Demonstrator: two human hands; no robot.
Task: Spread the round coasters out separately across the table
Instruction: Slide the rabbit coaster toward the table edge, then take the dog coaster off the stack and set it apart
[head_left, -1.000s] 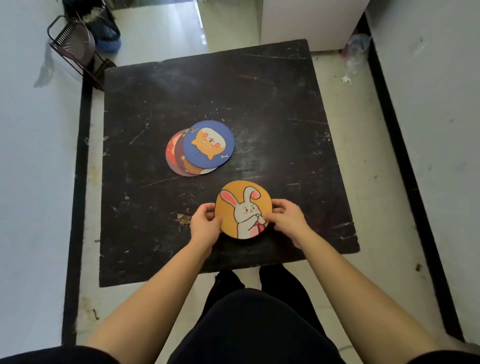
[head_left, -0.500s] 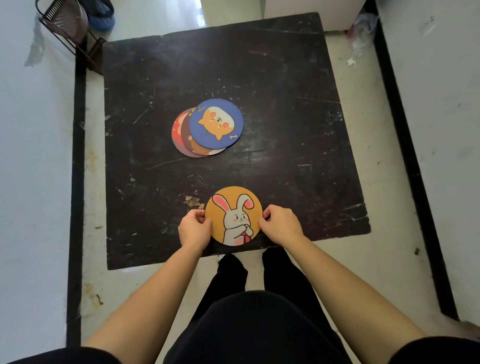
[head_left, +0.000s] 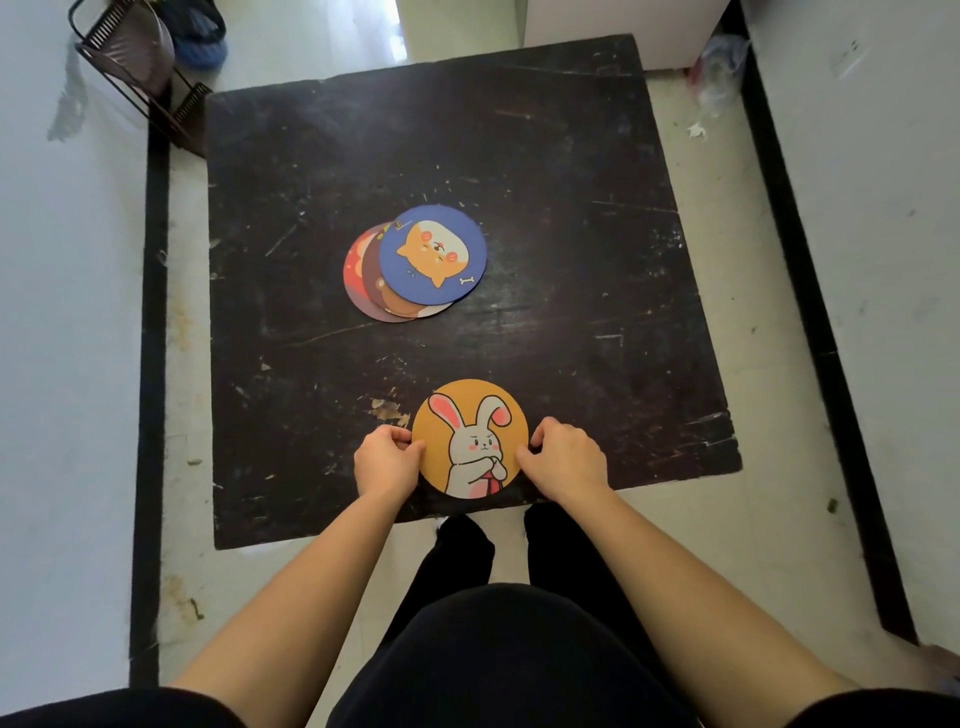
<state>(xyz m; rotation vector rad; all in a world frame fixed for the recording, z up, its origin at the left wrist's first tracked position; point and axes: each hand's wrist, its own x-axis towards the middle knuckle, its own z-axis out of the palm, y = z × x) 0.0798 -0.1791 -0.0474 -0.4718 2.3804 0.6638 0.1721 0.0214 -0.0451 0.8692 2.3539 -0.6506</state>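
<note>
A: On the left, the left hand pinches the left rim of the round orange rabbit-print coaster, fingers curled onto its edge.

B: And that coaster sits near the front edge of the scuffed black square table, well apart from the fanned stack of round coasters at the centre.

A: The right hand grips the opposite rim the same way.

B: Then I'd say lay it flat, keep it fully on the tabletop, and lift both hands off together so it doesn't skid. The stack looks like three overlapping coasters, not yet separated.
</note>
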